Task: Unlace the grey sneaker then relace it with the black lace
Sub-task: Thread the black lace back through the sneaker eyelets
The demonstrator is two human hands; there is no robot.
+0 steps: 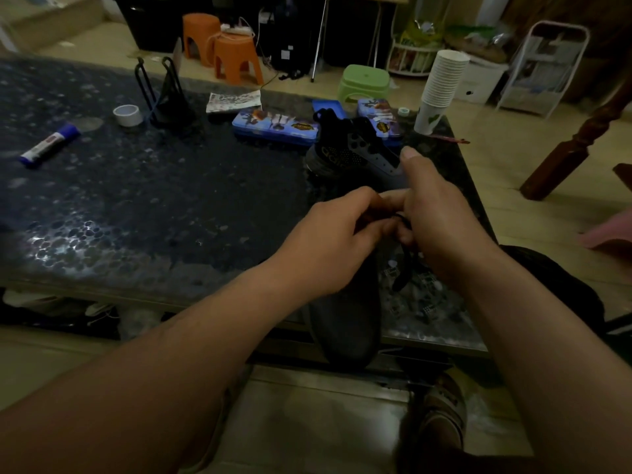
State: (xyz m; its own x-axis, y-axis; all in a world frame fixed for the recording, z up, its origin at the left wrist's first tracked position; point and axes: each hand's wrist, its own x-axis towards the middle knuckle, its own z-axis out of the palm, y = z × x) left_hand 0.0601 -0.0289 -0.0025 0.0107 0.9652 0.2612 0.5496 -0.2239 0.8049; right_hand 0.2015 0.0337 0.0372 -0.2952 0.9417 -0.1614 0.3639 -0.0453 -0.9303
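The grey sneaker (345,319) lies at the counter's (171,200) near edge, towards its right corner. Its toe overhangs the edge and points at the person, probably so that the eyelet rows sit right under the hands. Both hands meet over the middle of the sneaker. The right hand (441,227) has its fingers curled round a small loop of the black lace (403,268), with the thumb lifted clear above. A free strand of lace hangs down beside the sneaker. The left hand (328,241) has its fingers curled in towards the same spot; what they pinch is hidden, though it looks like a steadying hold on the eyelet edge or the lace end. The sneaker's weight on the counter leaves both hands free for the fine threading. Which eyelets are already threaded cannot be made out, so the stage of the lacing is unclear. A second, black shoe (352,148) stands just beyond, near the far right corner, out of the working space. Blue tins (273,126) and a stack of cups (441,83) sit along the far edge, and a glue stick (48,145) lies well to the left.
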